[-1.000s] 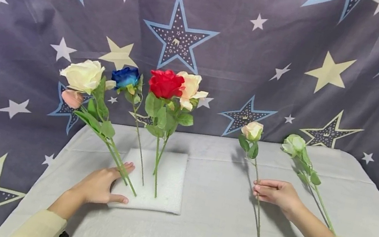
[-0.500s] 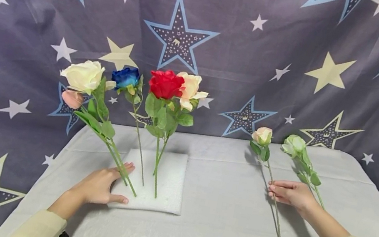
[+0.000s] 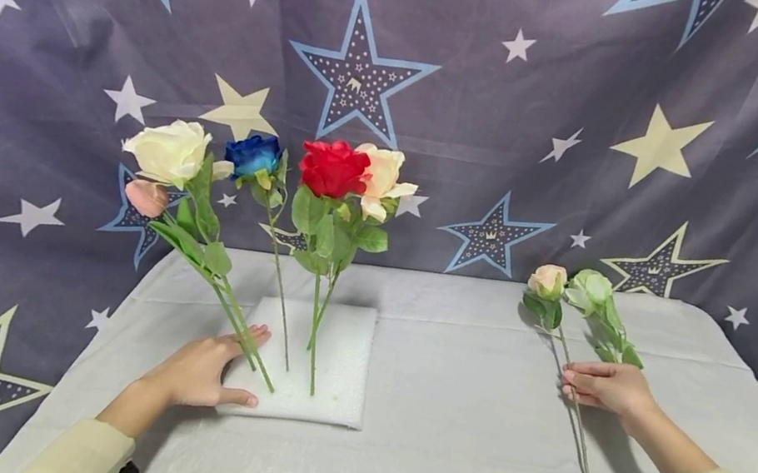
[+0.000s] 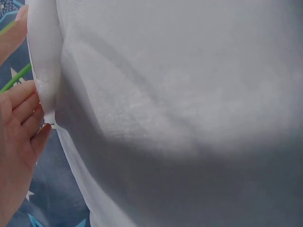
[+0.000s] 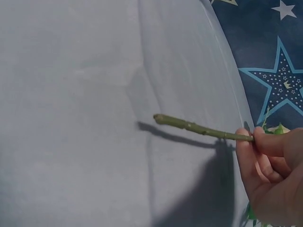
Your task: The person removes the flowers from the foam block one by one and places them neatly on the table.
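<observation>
In the head view my right hand pinches the thin stem of a pale pink rose between thumb and fingers. The stem's cut end points out of that hand in the right wrist view, close above its shadow on the cloth. Beside it lies a pale green rose, its lower stem hidden by the hand. My left hand rests at the left edge of a white foam block, fingers and thumb spread. A white rose, pink tulip, blue rose, red rose and peach flower stand in the foam.
A pale grey cloth covers the table. Behind it hangs a dark curtain with printed stars. The standing flowers lean at different angles above the foam, the white rose and tulip over my left hand.
My right hand has moved right with the pink rose, bringing it beside the green rose. It is also a little lower. My left hand and the flowers in the foam stay put.
</observation>
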A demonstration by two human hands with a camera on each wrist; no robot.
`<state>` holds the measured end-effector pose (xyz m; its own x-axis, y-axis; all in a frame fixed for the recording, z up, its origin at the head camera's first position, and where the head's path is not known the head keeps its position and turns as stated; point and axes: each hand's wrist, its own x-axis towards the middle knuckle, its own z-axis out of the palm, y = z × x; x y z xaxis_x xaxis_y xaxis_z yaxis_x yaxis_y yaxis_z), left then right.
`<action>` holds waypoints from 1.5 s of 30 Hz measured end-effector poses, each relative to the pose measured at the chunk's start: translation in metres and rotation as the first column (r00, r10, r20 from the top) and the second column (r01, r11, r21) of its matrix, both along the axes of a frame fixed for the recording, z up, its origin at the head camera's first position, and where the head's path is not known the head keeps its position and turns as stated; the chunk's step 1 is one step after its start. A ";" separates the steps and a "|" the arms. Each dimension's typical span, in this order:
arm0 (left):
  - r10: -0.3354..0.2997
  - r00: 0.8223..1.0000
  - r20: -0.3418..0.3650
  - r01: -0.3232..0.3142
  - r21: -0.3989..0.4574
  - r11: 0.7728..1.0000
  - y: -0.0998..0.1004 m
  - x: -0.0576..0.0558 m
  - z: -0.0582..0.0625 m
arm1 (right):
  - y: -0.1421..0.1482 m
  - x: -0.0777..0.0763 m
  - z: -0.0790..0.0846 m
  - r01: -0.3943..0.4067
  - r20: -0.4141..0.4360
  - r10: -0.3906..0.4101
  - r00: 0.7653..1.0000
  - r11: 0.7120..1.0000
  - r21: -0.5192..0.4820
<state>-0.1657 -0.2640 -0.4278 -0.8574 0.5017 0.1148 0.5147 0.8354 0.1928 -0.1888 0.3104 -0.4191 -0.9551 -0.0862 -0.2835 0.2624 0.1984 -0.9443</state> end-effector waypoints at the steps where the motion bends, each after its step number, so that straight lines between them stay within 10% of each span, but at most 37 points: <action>1: 0.000 1.000 -0.001 0.000 0.000 1.000 0.000 0.000 0.000 | 0.001 -0.001 0.000 0.004 0.003 -0.004 1.000 1.000 -0.001; 45: 0.006 1.000 0.006 -0.006 -0.001 1.000 0.001 0.000 0.000 | 0.046 -0.014 0.002 0.056 0.162 -0.059 0.985 0.998 0.024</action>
<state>-0.1654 -0.2629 -0.4274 -0.8613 0.4963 0.1092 0.5081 0.8389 0.1949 -0.2025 0.3563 -0.4173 -0.8993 -0.0255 -0.4366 0.4238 0.1960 -0.8843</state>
